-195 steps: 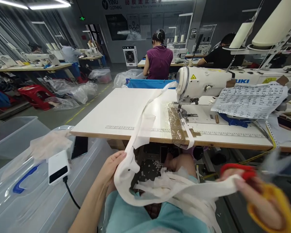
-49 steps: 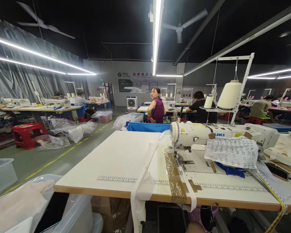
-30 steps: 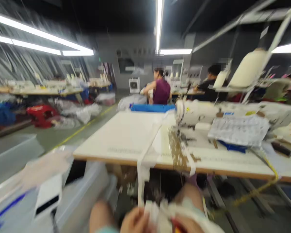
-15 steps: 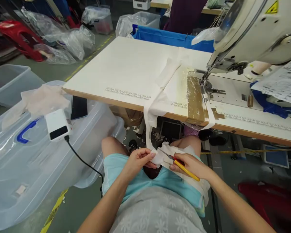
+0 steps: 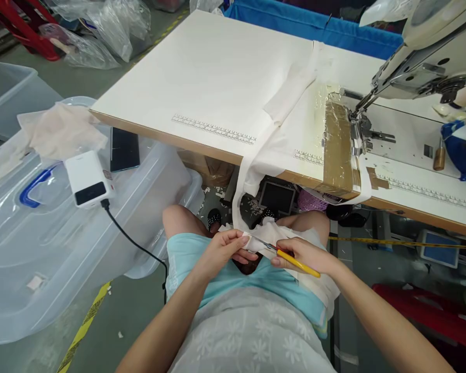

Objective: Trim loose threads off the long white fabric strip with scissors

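Above my lap, my left hand [image 5: 229, 247] pinches the edge of a piece of white fabric [image 5: 270, 230]. My right hand [image 5: 301, 254] grips small scissors [image 5: 297, 262] with yellow handles. Their blades point left and their tips touch the fabric beside my left fingertips; whether they are cutting I cannot tell. Part of the fabric lies over my right thigh. A white fabric strip [image 5: 237, 199] runs from near my left hand up over the table edge and joins a flat white piece [image 5: 291, 96] on the tabletop.
A sewing machine [image 5: 431, 57] stands on the right of the white table [image 5: 213, 67]. At left, a lidded clear plastic box [image 5: 62, 269] carries a white power bank [image 5: 86, 178], a dark phone [image 5: 124, 149] and pale fabric [image 5: 62, 132]. A blue fabric bin [image 5: 306, 26] stands behind the table.
The scissors' tips have come left to the fabric at my left fingers. My view has tilted down and shifted slightly, so the table and machine sit differently in it.
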A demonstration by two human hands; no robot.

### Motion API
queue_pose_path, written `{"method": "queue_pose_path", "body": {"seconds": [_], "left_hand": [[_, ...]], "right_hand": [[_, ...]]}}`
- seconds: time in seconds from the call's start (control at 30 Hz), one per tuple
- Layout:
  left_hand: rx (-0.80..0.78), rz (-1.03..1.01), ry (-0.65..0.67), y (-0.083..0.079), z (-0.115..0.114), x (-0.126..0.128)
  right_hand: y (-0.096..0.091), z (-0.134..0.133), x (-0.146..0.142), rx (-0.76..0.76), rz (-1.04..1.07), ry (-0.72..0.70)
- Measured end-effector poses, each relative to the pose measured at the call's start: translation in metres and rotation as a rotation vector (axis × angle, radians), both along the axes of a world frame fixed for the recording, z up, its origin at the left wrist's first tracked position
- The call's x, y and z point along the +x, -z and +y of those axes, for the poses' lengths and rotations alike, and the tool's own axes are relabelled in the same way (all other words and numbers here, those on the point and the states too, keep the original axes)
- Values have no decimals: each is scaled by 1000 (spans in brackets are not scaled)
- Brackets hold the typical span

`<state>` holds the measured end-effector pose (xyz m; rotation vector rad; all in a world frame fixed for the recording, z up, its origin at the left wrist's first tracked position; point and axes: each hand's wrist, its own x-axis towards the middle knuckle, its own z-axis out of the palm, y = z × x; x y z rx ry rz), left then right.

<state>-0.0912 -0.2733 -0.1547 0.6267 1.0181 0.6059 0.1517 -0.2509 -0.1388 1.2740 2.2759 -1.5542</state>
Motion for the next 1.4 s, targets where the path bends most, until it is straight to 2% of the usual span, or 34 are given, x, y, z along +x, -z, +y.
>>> {"method": "queue_pose_path", "body": {"seconds": [0.27,0.5,0.73,0.93,1.07,1.2,1.27,1.33,1.4], "left_hand": [[4,6,-12,-3,0,0],[19,-44,-3,-1,-3,-4],[32,-43,20,-4,-3,-2],[23,-39,31,-11,-2,-1],[46,9,41,-11,-4,2],[61,-5,58,-5,-16,20],[72,-28,111,-5,-19,27],[139,8,198,-13,-12,27],[306,140,234,-33,11,18]], "right_hand": [[-7,-4,-3,176,-117,9],[-7,-9,-4,264,-120,28],[-17,-7,-10,380,-251,-45],[-13,-7,-12,372,-221,-17],[-13,-6,-9,339,-145,104],[-11,-14,-20,161,143,304],[-4,-20,-28,145,246,395],[5,-25,-32,229,281,470],[11,-32,-33,296,314,498]]}}
